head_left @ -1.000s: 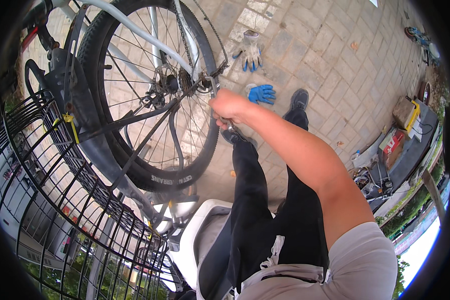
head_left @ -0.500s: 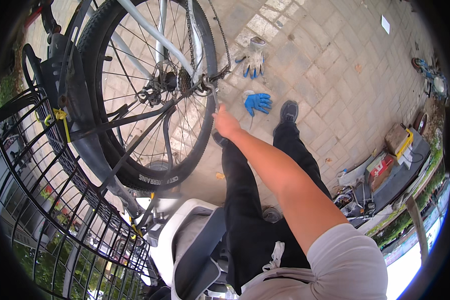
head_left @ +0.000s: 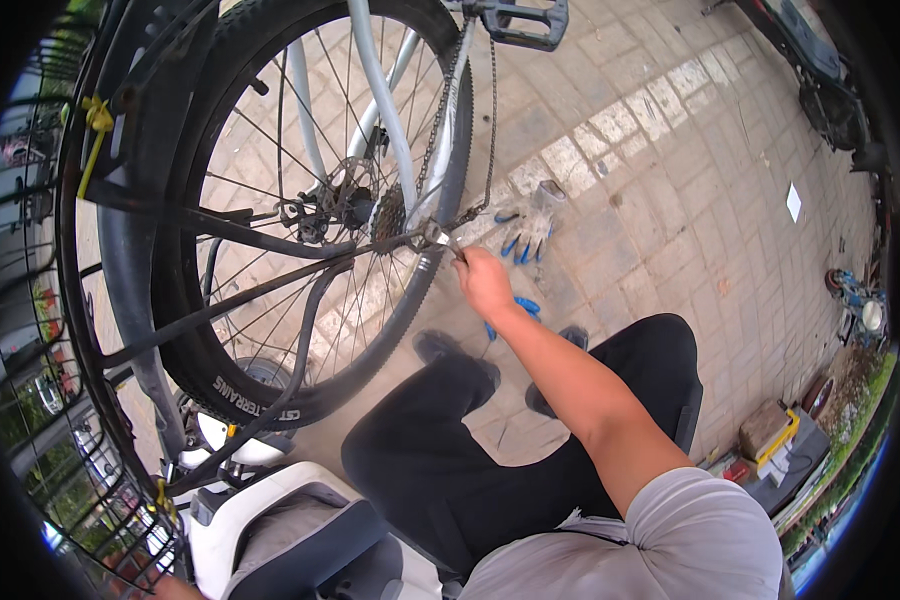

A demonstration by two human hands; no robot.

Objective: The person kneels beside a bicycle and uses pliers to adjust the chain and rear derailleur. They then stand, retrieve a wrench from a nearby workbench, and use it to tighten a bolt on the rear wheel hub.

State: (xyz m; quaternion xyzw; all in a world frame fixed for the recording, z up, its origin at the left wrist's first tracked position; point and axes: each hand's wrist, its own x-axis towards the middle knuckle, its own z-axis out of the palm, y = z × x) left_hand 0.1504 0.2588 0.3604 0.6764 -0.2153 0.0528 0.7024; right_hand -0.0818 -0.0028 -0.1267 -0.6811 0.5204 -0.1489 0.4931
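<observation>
My right hand (head_left: 485,284) is closed around the handle of a silver wrench (head_left: 443,239). The wrench's head sits against the metal end fitting of a black rack strut beside the rear wheel (head_left: 320,397) of a bicycle; the exact fastener is too small to make out. Close by are the rear sprockets (head_left: 388,215) and the hanging chain (head_left: 493,120). A skin-coloured patch, perhaps my left hand (head_left: 173,588), shows at the lower left edge by the black wire basket (head_left: 70,330); its fingers cannot be made out.
Two work gloves, one grey and blue (head_left: 532,230), one blue (head_left: 526,306), lie on the brick paving. A pedal (head_left: 525,22) juts out at the top. A white and grey scooter-like body (head_left: 240,510) stands at lower left. A box (head_left: 766,430) sits at far right.
The view has shifted, and the bicycle sits differently in it. My knees are now bent wide apart in a crouch. My right hand stays on the wrench, whose handle is angled differently.
</observation>
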